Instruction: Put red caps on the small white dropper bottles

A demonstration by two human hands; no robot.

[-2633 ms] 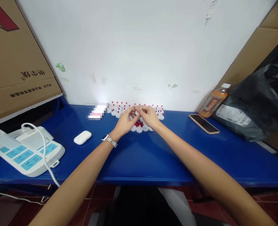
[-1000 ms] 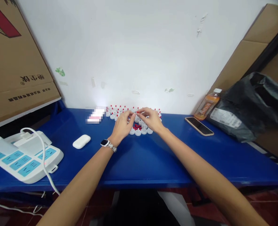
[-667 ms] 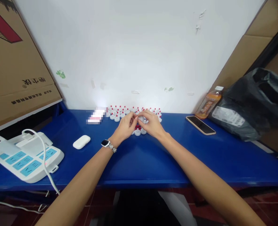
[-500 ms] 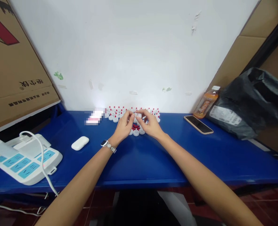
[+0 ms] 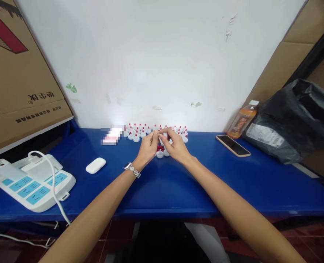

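My left hand (image 5: 149,147) and my right hand (image 5: 176,147) meet over the middle of the table, fingers bent and fingertips close together. A white plastic cap (image 5: 165,136) shows partly between the thumb and fingers of my right hand. My left thumb and forefinger are pinched right beside it; whatever they hold is too small or hidden to name. Under the hands lies a small heap of red tips (image 5: 160,148), with plain white caps (image 5: 159,155) in front of it. Toward the wall stand several white caps with red tips (image 5: 136,138), partly covered by my hands.
On the blue table (image 5: 167,190) lie a white earbud case (image 5: 95,166) and a power strip (image 5: 33,186) to the left. A phone (image 5: 233,145), an orange drink bottle (image 5: 242,120) and a black plastic bag (image 5: 290,120) are on the right. A white wall (image 5: 162,65) stands behind.
My left hand has turned slightly, and its thumb and forefinger have closed together near the right fingertips. Less of the white cap shows now. The whole view has shifted a little.
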